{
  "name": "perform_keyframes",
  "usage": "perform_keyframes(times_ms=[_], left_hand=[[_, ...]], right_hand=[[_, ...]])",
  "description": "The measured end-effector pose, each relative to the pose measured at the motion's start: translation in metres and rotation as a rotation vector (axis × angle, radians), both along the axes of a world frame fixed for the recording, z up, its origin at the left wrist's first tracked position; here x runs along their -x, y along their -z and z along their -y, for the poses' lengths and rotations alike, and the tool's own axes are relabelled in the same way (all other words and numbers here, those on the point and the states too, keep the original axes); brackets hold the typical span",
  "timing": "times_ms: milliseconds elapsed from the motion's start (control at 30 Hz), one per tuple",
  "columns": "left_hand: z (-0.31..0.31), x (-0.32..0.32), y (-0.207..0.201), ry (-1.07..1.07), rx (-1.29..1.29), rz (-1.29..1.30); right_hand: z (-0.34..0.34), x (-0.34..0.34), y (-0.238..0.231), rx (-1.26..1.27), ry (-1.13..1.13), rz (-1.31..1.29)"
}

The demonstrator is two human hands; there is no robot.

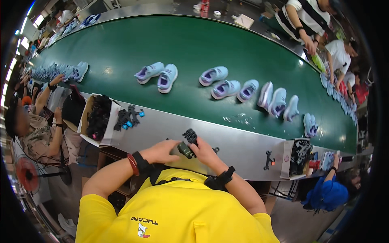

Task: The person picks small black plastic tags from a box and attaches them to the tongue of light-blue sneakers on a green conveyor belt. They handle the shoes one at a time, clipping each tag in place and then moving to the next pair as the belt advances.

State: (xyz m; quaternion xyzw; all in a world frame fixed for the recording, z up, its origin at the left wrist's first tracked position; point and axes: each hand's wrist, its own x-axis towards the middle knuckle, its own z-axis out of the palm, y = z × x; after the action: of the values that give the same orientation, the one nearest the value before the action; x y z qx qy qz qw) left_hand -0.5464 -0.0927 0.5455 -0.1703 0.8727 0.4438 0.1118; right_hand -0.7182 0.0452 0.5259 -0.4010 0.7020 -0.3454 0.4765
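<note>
My right hand (205,154) is closed around a bundle of small black plastic hangers (190,135), which sticks out above its fingers. A dark olive-green bundle of similar-looking pieces (186,150) sits between my hands, against the right fingers. My left hand (165,151) reaches toward it from the left, thumb and fingers apart; whether its fingertips touch the bundle is hard to tell. Both hands are over the metal ledge (162,126) in front of me. A dark piece (216,150) shows just past my right hand.
Light blue sneakers (167,78) stand on the green conveyor belt (121,44). Black hangers with blue tags (129,118) lie left, beside a box of dark pieces (87,117). On the right are one hanger (268,160) and another box (285,160). Co-workers (46,125) stand around the belt.
</note>
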Motion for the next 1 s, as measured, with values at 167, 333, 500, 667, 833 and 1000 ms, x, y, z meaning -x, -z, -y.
perform_keyframes(times_ms=[167, 333, 500, 667, 833, 1000], left_hand=[[0.137, -0.028, -0.006, -0.259, 0.343, 0.054], [0.267, -0.007, -0.008, -0.296, 0.545, -0.068], [0.357, 0.001, 0.025, -0.059, 0.693, 0.026], [0.402, 0.013, 0.066, 0.235, 0.692, -0.094], [0.426, 0.023, 0.069, 0.496, 0.705, -0.221], [0.441, 0.027, 0.080, 0.587, 0.645, -0.228]], right_hand=[[0.073, -0.029, 0.026, -0.003, -0.380, -0.755], [0.110, -0.039, 0.053, -0.138, -0.406, -0.942], [0.117, -0.040, 0.052, -0.027, -0.201, -0.788], [0.120, -0.035, 0.036, -0.068, -0.136, -0.656], [0.130, -0.025, 0.021, -0.102, -0.118, -0.587], [0.159, -0.015, -0.009, -0.224, -0.001, -0.503]])
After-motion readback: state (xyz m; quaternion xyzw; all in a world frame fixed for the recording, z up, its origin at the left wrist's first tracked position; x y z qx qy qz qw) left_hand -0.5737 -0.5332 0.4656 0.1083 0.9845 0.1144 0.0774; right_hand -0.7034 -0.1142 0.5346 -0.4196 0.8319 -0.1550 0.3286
